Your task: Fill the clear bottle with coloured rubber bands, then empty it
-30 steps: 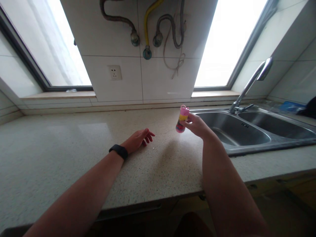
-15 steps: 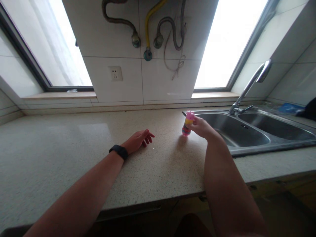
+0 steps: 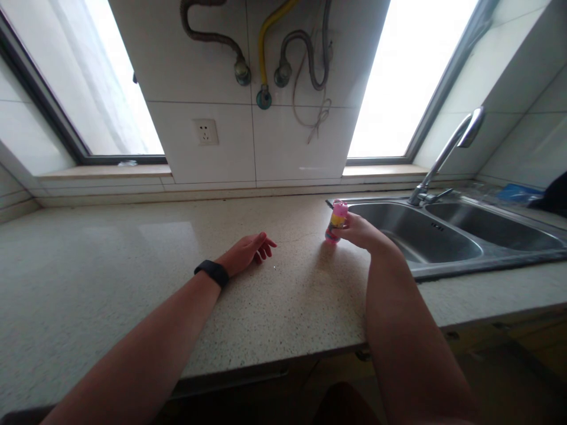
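A small pink bottle point(image 3: 338, 222) with a yellow and blue label stands on the speckled countertop point(image 3: 292, 313), just left of the sink. My right hand point(image 3: 361, 231) grips it from the right side, with thumb and fingers around its middle and lower part. Part of the bottle is hidden behind my fingers. My left hand point(image 3: 250, 250) rests on its side on the counter, left of the bottle and apart from it. Its fingers are loosely bent and apart, holding nothing. A black band point(image 3: 212, 273) is around my left wrist.
A double steel sink point(image 3: 456, 264) with a tall faucet point(image 3: 449, 156) takes up the right side. Behind the counter are a tiled wall with a socket point(image 3: 205, 131), pipes and a yellow hose point(image 3: 263, 50). A blue bag point(image 3: 519, 193) lies at far right.
My right hand's thumb and fingers sit slightly lower on the bottle, which stands in nearly the same spot. My left hand has stayed still.
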A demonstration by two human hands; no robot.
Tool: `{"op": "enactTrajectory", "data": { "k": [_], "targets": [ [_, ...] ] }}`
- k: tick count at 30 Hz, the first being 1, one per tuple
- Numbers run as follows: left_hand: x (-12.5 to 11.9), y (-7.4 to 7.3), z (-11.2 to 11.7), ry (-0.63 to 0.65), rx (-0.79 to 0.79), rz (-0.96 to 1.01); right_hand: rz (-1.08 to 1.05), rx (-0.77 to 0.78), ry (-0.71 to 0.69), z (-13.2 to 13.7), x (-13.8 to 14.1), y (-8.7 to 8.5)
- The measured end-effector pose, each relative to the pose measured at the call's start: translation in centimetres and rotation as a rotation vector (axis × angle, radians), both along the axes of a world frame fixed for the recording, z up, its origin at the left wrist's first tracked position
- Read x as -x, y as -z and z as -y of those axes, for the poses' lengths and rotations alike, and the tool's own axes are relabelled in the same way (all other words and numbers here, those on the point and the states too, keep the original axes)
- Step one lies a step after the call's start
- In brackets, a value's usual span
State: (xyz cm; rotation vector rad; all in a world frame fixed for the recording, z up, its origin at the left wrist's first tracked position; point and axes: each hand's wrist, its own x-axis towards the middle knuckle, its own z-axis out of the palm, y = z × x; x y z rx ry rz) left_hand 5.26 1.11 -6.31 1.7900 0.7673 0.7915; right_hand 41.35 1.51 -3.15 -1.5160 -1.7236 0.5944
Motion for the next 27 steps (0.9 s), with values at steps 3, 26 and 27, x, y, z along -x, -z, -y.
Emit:
{"op": "enactTrajectory", "data": {
  "k": [3, 26, 27],
  "targets": [
    [0.0, 0.0, 0.0, -0.005, 0.004, -0.002, 0.008, 0.056, -0.042, -0.1, -0.1, 0.4],
    [0.1, 0.1, -0.2, 0.016, -0.007, 0.005, 0.581, 0.139, -0.038, 1.7, 5.1, -1.0],
    [0.1, 0.1, -0.2, 0.016, -0.005, 0.008, 0.582, 0.133, -0.030, 1.6, 5.3, -1.0]
  ]
}}
